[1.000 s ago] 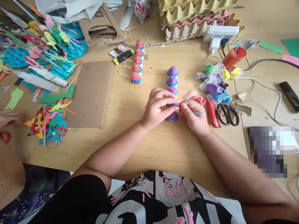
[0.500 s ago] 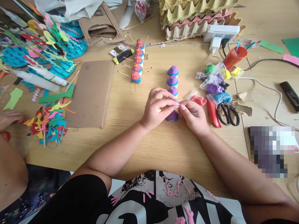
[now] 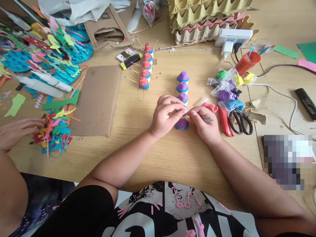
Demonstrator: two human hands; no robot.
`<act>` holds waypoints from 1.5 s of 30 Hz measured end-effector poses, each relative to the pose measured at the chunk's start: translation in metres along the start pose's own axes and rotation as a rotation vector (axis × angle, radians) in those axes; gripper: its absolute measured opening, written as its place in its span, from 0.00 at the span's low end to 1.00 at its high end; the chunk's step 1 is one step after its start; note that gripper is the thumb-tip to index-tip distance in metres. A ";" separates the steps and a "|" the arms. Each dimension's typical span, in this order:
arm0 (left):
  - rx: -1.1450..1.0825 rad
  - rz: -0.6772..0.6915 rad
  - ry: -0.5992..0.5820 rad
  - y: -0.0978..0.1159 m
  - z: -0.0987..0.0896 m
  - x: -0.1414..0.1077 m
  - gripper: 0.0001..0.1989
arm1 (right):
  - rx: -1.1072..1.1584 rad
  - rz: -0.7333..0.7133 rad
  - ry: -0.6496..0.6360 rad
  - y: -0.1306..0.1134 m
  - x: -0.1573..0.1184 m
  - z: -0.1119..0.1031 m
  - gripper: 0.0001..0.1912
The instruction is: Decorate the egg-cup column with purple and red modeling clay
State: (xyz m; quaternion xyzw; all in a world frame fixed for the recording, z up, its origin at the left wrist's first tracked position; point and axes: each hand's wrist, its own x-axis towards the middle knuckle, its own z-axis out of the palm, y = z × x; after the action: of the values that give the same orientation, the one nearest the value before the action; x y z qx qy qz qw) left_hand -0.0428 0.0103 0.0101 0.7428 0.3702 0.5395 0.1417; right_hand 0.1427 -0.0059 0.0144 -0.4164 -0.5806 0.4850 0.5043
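Above the table my left hand is closed in a pinch, thumb against fingertips, on something too small to make out. Its fingertips nearly meet those of my right hand, which is also closed. From the right hand's fingers sticks out a thin blue stick. Under and behind the hands stands a row of purple-and-blue domes on an egg-carton strip, partly hidden by the fingers. Farther left is a finished-looking egg-carton caterpillar with red domes, yellow faces and purple-tipped sticks at its sides.
Bagged clay, a red-handled cutter and black scissors lie right. An orange cup holds blue sticks. Cardboard and paper scraps lie left, near another person's hand. Egg trays stand behind.
The other person's hand at left has moved right onto the paper scraps. My hands stay nearly in place, with the fingertips shifting slightly apart.
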 end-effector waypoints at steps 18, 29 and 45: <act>0.006 -0.056 -0.014 0.000 0.000 -0.001 0.09 | 0.413 0.290 -0.020 -0.002 0.008 0.000 0.21; -0.006 0.045 -0.003 0.000 0.000 -0.002 0.02 | 0.422 0.304 -0.033 0.000 0.006 0.006 0.26; -0.009 0.008 -0.065 0.002 -0.001 -0.001 0.05 | 0.397 0.240 -0.062 0.005 0.003 0.002 0.22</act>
State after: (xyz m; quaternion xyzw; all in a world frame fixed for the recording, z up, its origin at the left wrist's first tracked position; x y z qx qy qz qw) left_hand -0.0433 0.0083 0.0107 0.7607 0.3598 0.5176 0.1549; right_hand 0.1397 -0.0020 0.0098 -0.3601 -0.4354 0.6587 0.4969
